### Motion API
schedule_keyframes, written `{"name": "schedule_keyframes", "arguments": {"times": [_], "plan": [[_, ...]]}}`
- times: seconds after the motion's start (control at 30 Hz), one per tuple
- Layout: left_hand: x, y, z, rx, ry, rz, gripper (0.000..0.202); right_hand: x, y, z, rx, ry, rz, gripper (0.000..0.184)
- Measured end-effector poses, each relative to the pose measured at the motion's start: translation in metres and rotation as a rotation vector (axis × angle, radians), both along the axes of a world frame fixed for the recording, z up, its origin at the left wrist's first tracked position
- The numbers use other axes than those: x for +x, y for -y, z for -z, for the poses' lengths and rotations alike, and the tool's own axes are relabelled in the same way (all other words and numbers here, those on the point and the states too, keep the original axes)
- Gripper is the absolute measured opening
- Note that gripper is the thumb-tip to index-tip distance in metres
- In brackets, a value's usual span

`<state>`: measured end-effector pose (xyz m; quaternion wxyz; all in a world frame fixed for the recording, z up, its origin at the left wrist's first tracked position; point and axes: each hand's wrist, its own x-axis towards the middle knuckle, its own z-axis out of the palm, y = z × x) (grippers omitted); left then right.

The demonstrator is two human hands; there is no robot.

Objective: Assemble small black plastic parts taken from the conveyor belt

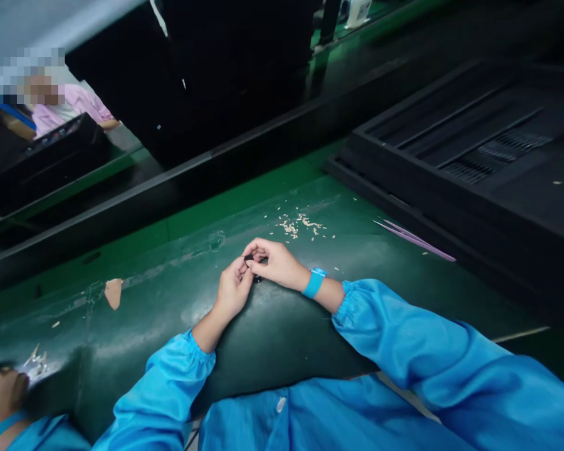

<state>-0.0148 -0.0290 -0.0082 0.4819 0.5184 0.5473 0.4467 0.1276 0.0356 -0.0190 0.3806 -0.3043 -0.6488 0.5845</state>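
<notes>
Small black piece (pixel 249 257) between both hands (pixel 232 288) (pixel 279 264)

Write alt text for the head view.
The left hand and right hand hold a small black part over a green table. Pale bits lie scattered beyond them; pink tweezers lie to the right, beside a black tray. A co-worker's hand is at lower left.

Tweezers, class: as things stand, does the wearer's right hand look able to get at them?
Probably yes: nothing tall seems to stand between the right hand and the tweezers. But it is holding a small black part, so it may need freeing first.
</notes>
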Motion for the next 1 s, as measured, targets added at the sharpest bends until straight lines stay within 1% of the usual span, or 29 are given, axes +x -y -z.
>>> {"name": "schedule_keyframes", "arguments": {"times": [0.07, 0.1, 0.17, 0.23, 0.27, 0.3, 0.33, 0.4, 0.43, 0.47, 0.5, 0.53, 0.6, 0.63, 0.67, 0.7, 0.73, 0.77, 0.8, 0.87, 0.93, 0.97, 1.0], "plan": [[0.002, -0.004, 0.001, 0.008, 0.054, -0.055, 0.039, -0.001, -0.004, -0.002, 0.068, 0.022, 0.005, 0.023], [0.003, -0.006, 0.001, 0.020, 0.088, -0.119, 0.041, -0.001, -0.005, -0.004, 0.104, 0.025, 0.037, 0.026], [0.004, -0.008, 0.001, 0.062, 0.138, -0.299, 0.043, -0.002, -0.002, -0.009, 0.163, -0.002, 0.160, 0.026], [0.001, -0.003, -0.001, 0.128, 0.136, -0.474, 0.045, -0.005, 0.016, -0.014, 0.153, -0.078, 0.298, 0.020], [-0.002, 0.004, -0.002, 0.161, 0.113, -0.542, 0.045, -0.006, 0.030, -0.015, 0.109, -0.122, 0.298, 0.017], [-0.006, 0.014, -0.003, 0.187, 0.076, -0.600, 0.045, -0.008, 0.046, -0.015, 0.041, -0.158, 0.228, 0.015], [-0.011, 0.026, -0.003, 0.198, 0.030, -0.648, 0.045, -0.010, 0.062, -0.013, -0.049, -0.185, 0.090, 0.014], [-0.019, 0.056, -0.004, 0.171, -0.060, -0.729, 0.044, -0.011, 0.086, -0.008, -0.199, -0.183, -0.281, 0.014], [-0.022, 0.072, -0.004, 0.147, -0.090, -0.764, 0.044, -0.012, 0.090, -0.006, -0.232, -0.168, -0.401, 0.014], [-0.025, 0.086, -0.003, 0.129, -0.105, -0.800, 0.046, -0.012, 0.087, -0.004, -0.255, -0.157, -0.452, 0.015], [-0.026, 0.099, -0.002, 0.118, -0.108, -0.828, 0.050, -0.011, 0.079, -0.002, -0.276, -0.150, -0.434, 0.015], [-0.027, 0.108, -0.002, 0.110, -0.109, -0.845, 0.054, -0.010, 0.068, -0.002, -0.301, -0.146, -0.375, 0.016], [-0.024, 0.120, -0.001, 0.092, -0.148, -0.841, 0.055, -0.008, 0.046, -0.002, -0.370, -0.135, -0.242, 0.019], [-0.021, 0.123, 0.000, 0.077, -0.198, -0.820, 0.051, -0.007, 0.040, -0.003, -0.384, -0.122, -0.229, 0.020], [-0.018, 0.124, -0.001, 0.061, -0.257, -0.789, 0.045, -0.005, 0.040, -0.004, -0.363, -0.100, -0.250, 0.020], [-0.014, 0.124, -0.002, 0.048, -0.317, -0.758, 0.039, -0.003, 0.044, -0.005, -0.293, -0.066, -0.302, 0.018], [-0.010, 0.123, -0.004, 0.038, -0.366, -0.732, 0.035, 0.000, 0.051, -0.005, -0.166, -0.023, -0.343, 0.014], [-0.005, 0.122, -0.006, 0.025, -0.392, -0.706, 0.032, 0.005, 0.060, -0.004, 0.003, 0.024, -0.361, 0.014], [-0.001, 0.122, -0.008, 0.008, -0.390, -0.685, 0.029, 0.009, 0.068, -0.002, 0.153, 0.055, -0.383, 0.017], [0.010, 0.121, -0.011, -0.035, -0.317, -0.670, 0.025, 0.018, 0.079, 0.002, 0.355, 0.086, -0.397, 0.021], [0.023, 0.121, -0.009, -0.076, -0.214, -0.682, 0.021, 0.022, 0.082, 0.005, 0.461, 0.091, -0.398, 0.014], [0.031, 0.122, -0.007, -0.088, -0.190, -0.704, 0.020, 0.022, 0.082, 0.006, 0.498, 0.093, -0.392, 0.009], [0.039, 0.123, -0.005, -0.096, -0.190, -0.732, 0.019, 0.021, 0.081, 0.007, 0.532, 0.094, -0.385, 0.008]]}}
